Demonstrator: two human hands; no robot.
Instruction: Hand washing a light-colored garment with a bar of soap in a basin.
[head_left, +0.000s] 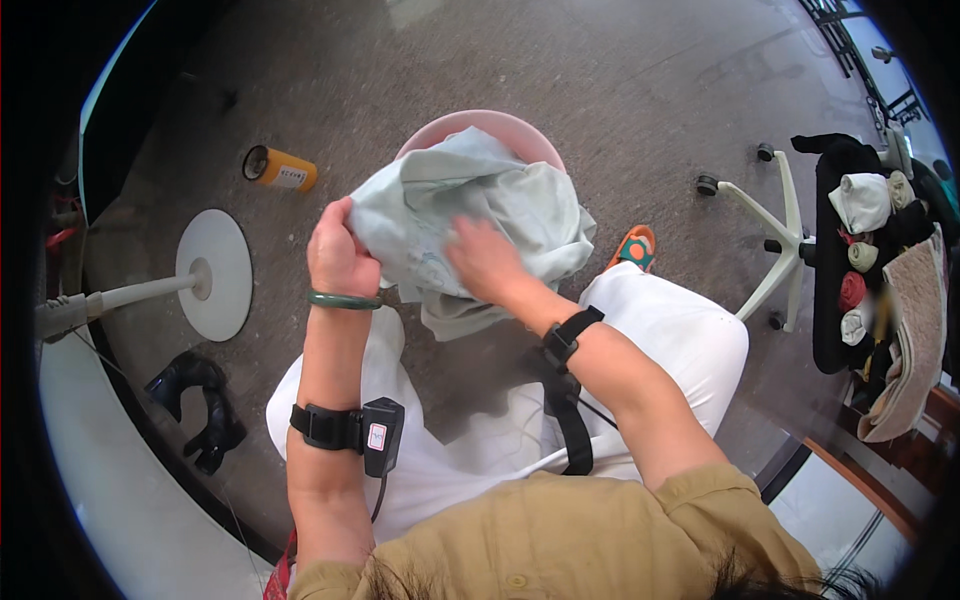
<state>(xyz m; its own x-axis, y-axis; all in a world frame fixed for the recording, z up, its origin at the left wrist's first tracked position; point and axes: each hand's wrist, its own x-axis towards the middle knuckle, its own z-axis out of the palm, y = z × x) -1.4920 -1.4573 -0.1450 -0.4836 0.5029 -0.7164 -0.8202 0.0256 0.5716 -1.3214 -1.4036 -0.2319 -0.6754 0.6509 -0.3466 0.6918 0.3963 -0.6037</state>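
A pale mint-green cloth (480, 214), perhaps a garment, lies bunched over a pink basin (480, 127) in front of me; faint printed or stitched lines show on it. At the cloth's left edge, my left hand (341, 251) grips the fabric between thumb and curled fingers. My right hand (484, 259) rests against the middle of the cloth, its fingers blurred, so whether they pinch the fabric is unclear. Most of the basin is hidden beneath the folds.
Left of the basin, an orange cylinder (281, 169) lies on the floor near a white round stand base (217, 274). Black footwear-like items (199, 409) lie below it. On the right stands a wheeled chair base (787, 232), beside rolled cloths (855, 292) and a beige towel (911, 330).
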